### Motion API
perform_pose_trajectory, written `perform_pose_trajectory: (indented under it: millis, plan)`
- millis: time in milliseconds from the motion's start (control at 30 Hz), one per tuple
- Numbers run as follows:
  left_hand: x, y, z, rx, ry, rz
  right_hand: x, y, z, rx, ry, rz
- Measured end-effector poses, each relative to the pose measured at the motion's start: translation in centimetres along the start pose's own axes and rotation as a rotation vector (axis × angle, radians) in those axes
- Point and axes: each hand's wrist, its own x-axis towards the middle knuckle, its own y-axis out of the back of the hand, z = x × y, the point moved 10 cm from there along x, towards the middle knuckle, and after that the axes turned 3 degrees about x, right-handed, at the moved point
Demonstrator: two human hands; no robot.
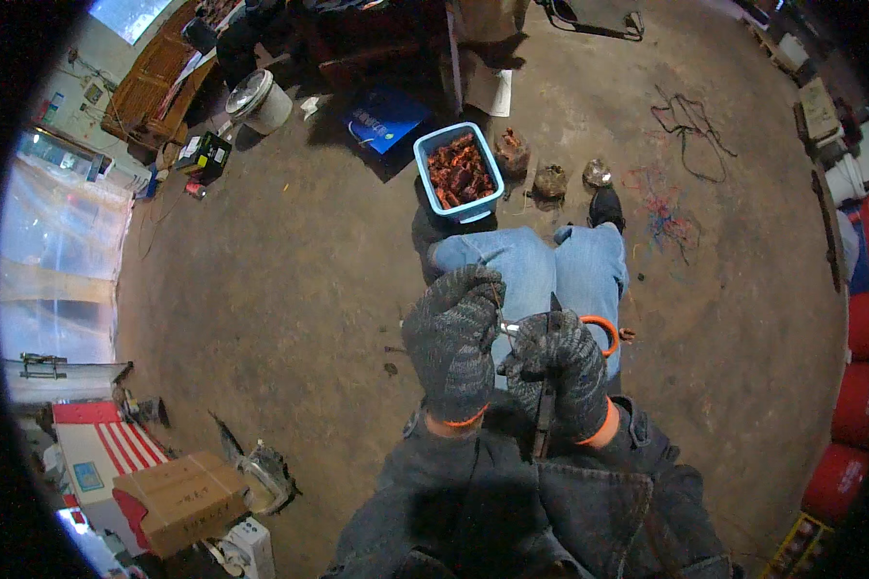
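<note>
My left hand, in a dark grey knit glove, is closed with its fingertips pinched on a thin wire. Close by on the right, my gloved right hand is also closed. A small silvery piece shows between the two hands; I cannot tell which one holds it. An orange loop handle sticks out past the right fingers, and a narrow dark tool runs along the palm. Whether these are one tool is hidden. Both hands are above my jeans.
Beyond my knees stands a light-blue tub of reddish-brown scraps. Beside it are a bag of scraps and lumpy bundles. Coloured wire bits and a dark cord lie right. A cardboard box is at lower left, red drums far right.
</note>
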Motion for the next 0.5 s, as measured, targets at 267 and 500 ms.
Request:
perform_pose_trajectory:
  millis: [267, 500]
  plan:
    - [1.2, 1.4, 1.2, 0.496, -0.249, 0.157, -1.8, -1.9, 0.6, 0.037, 0.066, -0.167]
    - [0.5, 1.8, -1.9, -0.092, 0.201, 0.276, -2.7, 2.9, -8.2, -0.298, 0.754, 0.223]
